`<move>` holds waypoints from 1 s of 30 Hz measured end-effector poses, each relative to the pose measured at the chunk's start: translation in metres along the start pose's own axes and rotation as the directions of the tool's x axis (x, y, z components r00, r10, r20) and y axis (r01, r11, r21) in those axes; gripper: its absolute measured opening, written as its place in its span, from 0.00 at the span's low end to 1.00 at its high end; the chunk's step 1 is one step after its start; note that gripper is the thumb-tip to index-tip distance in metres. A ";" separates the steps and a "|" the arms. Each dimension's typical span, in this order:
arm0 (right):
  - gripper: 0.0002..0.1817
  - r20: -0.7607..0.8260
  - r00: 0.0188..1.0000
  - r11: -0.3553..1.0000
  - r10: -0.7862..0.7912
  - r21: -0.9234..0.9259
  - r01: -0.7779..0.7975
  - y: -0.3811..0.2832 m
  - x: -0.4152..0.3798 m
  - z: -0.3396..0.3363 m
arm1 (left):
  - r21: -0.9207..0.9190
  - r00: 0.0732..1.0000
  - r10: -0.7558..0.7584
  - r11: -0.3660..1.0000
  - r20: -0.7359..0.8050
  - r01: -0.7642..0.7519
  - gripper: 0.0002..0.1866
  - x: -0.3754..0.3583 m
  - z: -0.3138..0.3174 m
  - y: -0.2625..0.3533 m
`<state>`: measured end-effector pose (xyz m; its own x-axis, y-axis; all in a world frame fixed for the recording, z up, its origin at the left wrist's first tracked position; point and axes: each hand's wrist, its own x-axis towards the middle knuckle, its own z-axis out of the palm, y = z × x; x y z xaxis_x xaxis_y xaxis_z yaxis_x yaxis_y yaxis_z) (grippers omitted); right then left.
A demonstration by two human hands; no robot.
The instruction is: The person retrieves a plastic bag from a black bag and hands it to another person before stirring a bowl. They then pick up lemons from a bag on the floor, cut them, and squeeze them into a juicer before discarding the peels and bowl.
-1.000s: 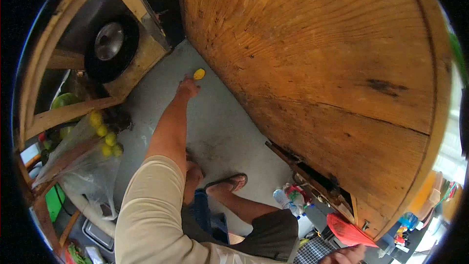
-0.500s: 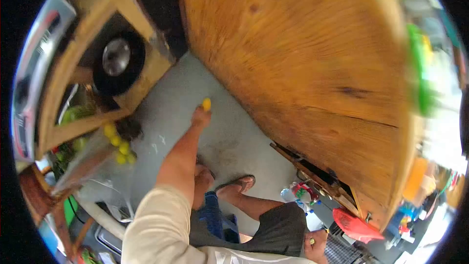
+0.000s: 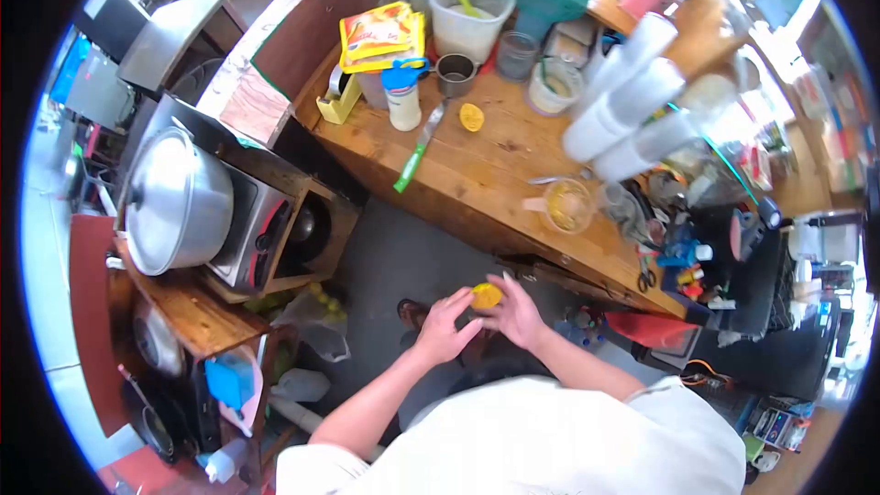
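Low in front of my body, over the floor, I hold a yellow-orange citrus half [image 3: 486, 295] between both hands. My right hand [image 3: 519, 313] grips it from the right with bent fingers and thumb. The fingertips of my left hand [image 3: 445, 328] press its left edge, with that thumb below it. On the wooden counter [image 3: 513, 165] lies another citrus half [image 3: 471, 117], cut face up. Beside that half is a knife [image 3: 421, 147] with a green handle. Nearer the counter's front stands a handled juicer cup [image 3: 566, 205] with yellow liquid or pulp inside.
A large metal pot [image 3: 179, 202] sits on a gas stove [image 3: 249, 238] to the left. Stacked plastic cups [image 3: 632, 101], a tub [image 3: 471, 23] with a green scoop and a white jar [image 3: 401, 101] occupy the counter. Scissors [image 3: 647, 275] lie near its right edge.
The view has risen from the floor and cabinet side to the countertop. My left hand, earlier reaching low with a yellow fruit, is now near my body. My right hand has left my thigh and joined it.
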<state>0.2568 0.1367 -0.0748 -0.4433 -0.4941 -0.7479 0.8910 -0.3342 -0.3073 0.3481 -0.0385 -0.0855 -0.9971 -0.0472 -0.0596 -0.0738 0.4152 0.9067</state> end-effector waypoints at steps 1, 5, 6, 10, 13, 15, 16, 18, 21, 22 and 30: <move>0.24 0.149 0.987 0.994 -0.059 0.099 0.044 -0.008 -0.002 -0.001 | 0.014 1.000 0.002 1.000 0.007 -0.002 0.29 0.007 -0.004 0.036; 0.15 0.180 0.965 0.980 -0.193 0.094 0.178 -0.055 -0.024 -0.003 | 0.467 0.961 0.156 0.848 0.230 -0.249 0.28 0.055 -0.005 0.120; 0.13 0.176 0.964 0.975 -0.200 0.127 0.180 -0.066 -0.031 -0.009 | 0.510 0.943 0.163 0.807 0.291 -0.297 0.28 0.067 -0.006 0.136; 0.13 0.055 0.986 0.962 -0.154 0.235 0.137 -0.104 -0.048 -0.040 | 0.183 0.981 0.133 0.970 0.141 -0.158 0.19 0.161 -0.015 0.150; 0.13 -0.039 0.983 0.937 -0.177 0.297 0.181 -0.112 -0.060 -0.076 | 0.602 0.962 0.065 0.790 -0.265 0.113 0.36 0.269 -0.015 0.070; 0.13 -0.091 0.973 0.902 -0.212 0.366 0.230 -0.113 -0.069 -0.095 | 0.694 0.936 -0.031 0.662 -0.352 0.283 0.42 0.317 -0.020 0.047; 0.13 -0.124 0.967 0.884 -0.224 0.392 0.255 -0.111 -0.075 -0.103 | 0.708 0.909 -0.155 0.581 -0.388 0.401 0.41 0.339 -0.018 0.047; 0.14 -0.218 0.950 0.827 -0.222 0.474 0.302 -0.100 -0.089 -0.116 | 0.729 0.927 -0.201 0.574 -0.315 0.373 0.39 0.361 -0.016 0.034; 0.14 -0.287 0.934 0.755 -0.211 0.559 0.343 -0.087 -0.103 -0.119 | 0.724 0.934 -0.219 0.590 -0.281 0.356 0.34 0.382 -0.016 0.018; 0.14 -0.280 0.940 0.727 -0.196 0.601 0.331 -0.084 -0.103 -0.117 | 0.700 0.932 -0.200 0.617 -0.302 0.359 0.32 0.386 -0.015 0.016; 0.19 -0.142 0.925 0.649 -0.353 0.674 0.352 -0.129 -0.059 -0.056 | 0.218 0.937 0.312 0.914 0.157 -0.341 0.22 0.330 0.009 0.114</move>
<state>0.1735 0.2538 -0.0244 -0.7108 -0.2251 -0.6664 0.3567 -0.9319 -0.0657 0.0107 0.0012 -0.0051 -0.9602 0.2282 0.1613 0.2685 0.5940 0.7584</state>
